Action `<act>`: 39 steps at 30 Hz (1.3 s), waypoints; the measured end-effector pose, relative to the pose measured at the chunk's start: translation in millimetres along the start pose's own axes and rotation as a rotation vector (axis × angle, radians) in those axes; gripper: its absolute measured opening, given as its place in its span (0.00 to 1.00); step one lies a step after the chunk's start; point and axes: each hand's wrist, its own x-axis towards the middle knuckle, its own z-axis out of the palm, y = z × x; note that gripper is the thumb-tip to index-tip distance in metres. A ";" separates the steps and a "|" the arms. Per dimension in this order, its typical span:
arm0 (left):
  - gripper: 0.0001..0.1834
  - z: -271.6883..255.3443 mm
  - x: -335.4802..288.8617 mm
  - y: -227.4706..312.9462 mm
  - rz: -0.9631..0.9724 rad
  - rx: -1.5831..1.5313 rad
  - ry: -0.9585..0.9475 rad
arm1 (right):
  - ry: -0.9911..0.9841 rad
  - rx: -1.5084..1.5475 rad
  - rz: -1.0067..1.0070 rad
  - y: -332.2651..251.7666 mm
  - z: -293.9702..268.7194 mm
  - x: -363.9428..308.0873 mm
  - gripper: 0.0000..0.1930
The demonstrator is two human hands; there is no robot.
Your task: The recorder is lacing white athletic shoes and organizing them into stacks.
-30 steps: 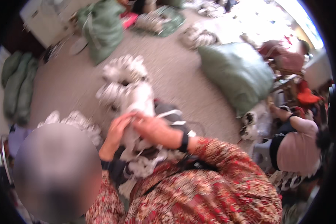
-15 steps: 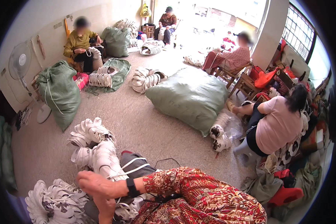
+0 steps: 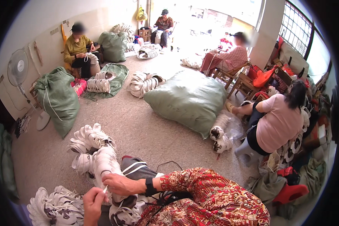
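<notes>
My left hand [image 3: 94,203] is closed in a pinch at the lower left, just below my right hand [image 3: 120,184]. Between the fingertips shows a short white strip [image 3: 105,189], which looks like a lace end, and both hands grip it. My right wrist wears a dark band, and the arm has a red patterned sleeve. Under and beyond the hands runs a nested row of white shoe uppers [image 3: 101,160]. Closer to me, more white shoe uppers [image 3: 58,207] lie bunched on the left. White laces [image 3: 135,168] cross my grey-clad leg [image 3: 139,165].
A big green sack [image 3: 188,100] lies mid-floor. Another green sack [image 3: 60,101] stands by a white fan [image 3: 19,69]. On the right, a person in pink [image 3: 277,122] sits on a stool, and other seated people work farther back. A red stool [image 3: 290,194] is at the lower right.
My right hand has moved right and slightly down. My left hand now shows distinctly beside it, with the white strip between their fingertips. The whole view has shifted slightly.
</notes>
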 end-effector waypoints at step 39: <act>0.05 -2.8 21.8 -95.2 -0.066 -0.073 0.281 | 0.459 0.628 0.836 52.0 -108.5 -96.0 0.11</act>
